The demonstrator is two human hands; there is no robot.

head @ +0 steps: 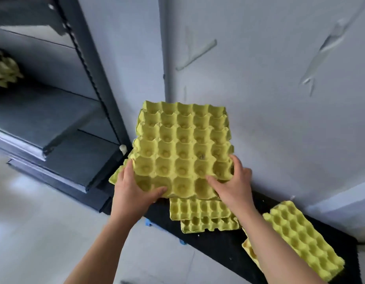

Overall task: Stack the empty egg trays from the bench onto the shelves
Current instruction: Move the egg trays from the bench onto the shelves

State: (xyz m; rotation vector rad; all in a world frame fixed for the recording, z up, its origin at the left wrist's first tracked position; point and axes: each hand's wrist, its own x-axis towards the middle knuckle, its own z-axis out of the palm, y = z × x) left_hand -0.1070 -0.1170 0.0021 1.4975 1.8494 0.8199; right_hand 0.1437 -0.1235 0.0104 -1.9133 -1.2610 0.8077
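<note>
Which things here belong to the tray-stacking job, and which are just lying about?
Job: held egg tray, left hand, right hand, trays under it on the bench, trays at the right end, bench, shelves, shelved trays.
Lying about: blue piece at the bench edge, tape strips on the wall.

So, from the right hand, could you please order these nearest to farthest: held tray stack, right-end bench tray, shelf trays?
1. The held tray stack, gripped by the right hand.
2. The right-end bench tray, lower right.
3. The shelf trays, far left.
</note>
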